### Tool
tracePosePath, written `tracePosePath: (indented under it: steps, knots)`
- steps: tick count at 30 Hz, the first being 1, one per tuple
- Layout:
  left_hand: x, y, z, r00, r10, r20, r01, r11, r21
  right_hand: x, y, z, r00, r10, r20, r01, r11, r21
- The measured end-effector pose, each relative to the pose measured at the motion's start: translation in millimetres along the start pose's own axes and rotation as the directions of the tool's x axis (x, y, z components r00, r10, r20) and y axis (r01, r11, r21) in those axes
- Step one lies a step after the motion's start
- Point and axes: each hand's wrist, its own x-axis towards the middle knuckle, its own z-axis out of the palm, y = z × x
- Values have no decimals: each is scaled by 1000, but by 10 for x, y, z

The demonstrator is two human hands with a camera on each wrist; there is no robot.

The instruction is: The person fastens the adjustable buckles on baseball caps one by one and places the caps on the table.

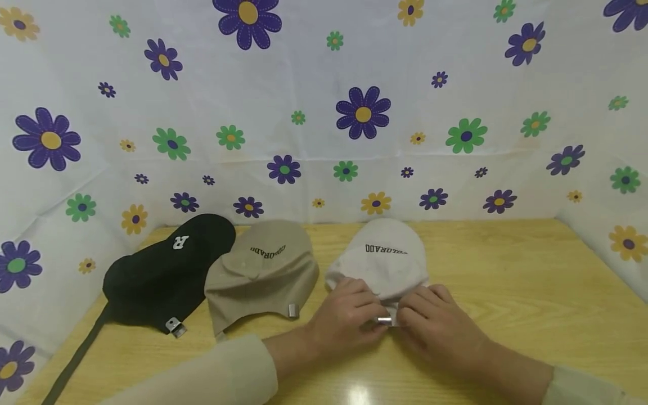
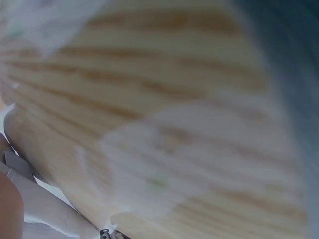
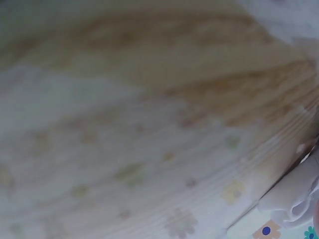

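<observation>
A white baseball cap (image 1: 392,270) with dark COLORADO lettering lies on the table, its back toward the person. My left hand (image 1: 344,318) holds its rear edge on the left, fingers curled beside the shiny metal buckle (image 1: 383,321). On the other side, my right hand (image 1: 437,320) pinches the back strap, close to the buckle. Both thumbs are mostly hidden under the hands. Part of the white cap (image 2: 47,201) shows at the lower left in the left wrist view, and its folded fabric (image 3: 289,196) at the right edge in the right wrist view.
Left of the hands, a beige COLORADO cap (image 1: 270,275) lies with its metal clasp (image 1: 293,310) facing the person. Beside it is a black cap (image 1: 162,275) with a white R, its long strap (image 1: 76,351) trailing over the wooden table (image 1: 506,270). A flowered cloth (image 1: 304,73) hangs behind.
</observation>
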Motion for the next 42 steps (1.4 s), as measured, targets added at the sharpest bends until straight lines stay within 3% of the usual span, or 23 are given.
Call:
tracePosePath:
  steps: [11,42]
  knots:
    - [10,27,-15,1000,10,2,-10,1000,-10,12,-9,-4,1000,-23,-7,24,999,40]
    - [-3,-5,-18,1000,1,26,-2,998,62,12,46,-13,995,-63,-81,60,997,-47]
